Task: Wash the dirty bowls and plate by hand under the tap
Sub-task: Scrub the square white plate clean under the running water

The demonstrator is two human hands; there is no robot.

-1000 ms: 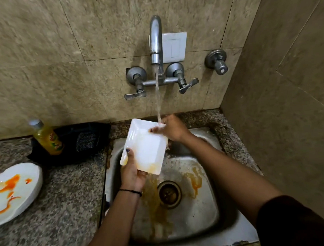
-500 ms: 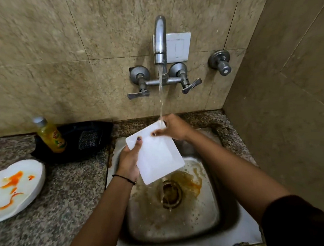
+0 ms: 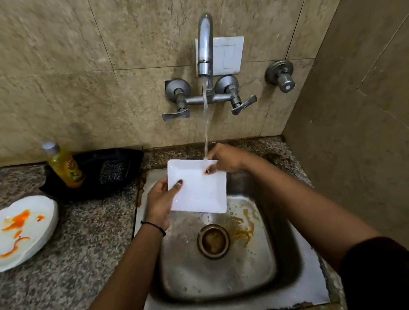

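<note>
A white square bowl (image 3: 198,190) is held over the steel sink (image 3: 282,240), tilted toward me under the running tap (image 3: 204,44). My left hand (image 3: 160,201) grips its left edge, thumb on the face. My right hand (image 3: 224,158) pinches its top right corner, where the water stream lands. Water runs off the bowl's lower edge toward the drain (image 3: 213,241). A white round plate (image 3: 21,230) smeared with orange sauce lies on the counter at the far left.
A yellow dish-soap bottle (image 3: 64,166) stands beside a black pouch holding a scrubber (image 3: 110,169) at the back of the granite counter (image 3: 70,266). Orange residue stains the sink floor. Tiled walls close in behind and on the right.
The bowl has been turned in my hands from a slanted diamond pose to nearly square-on, and the orange trace on it is gone. Water keeps flowing.
</note>
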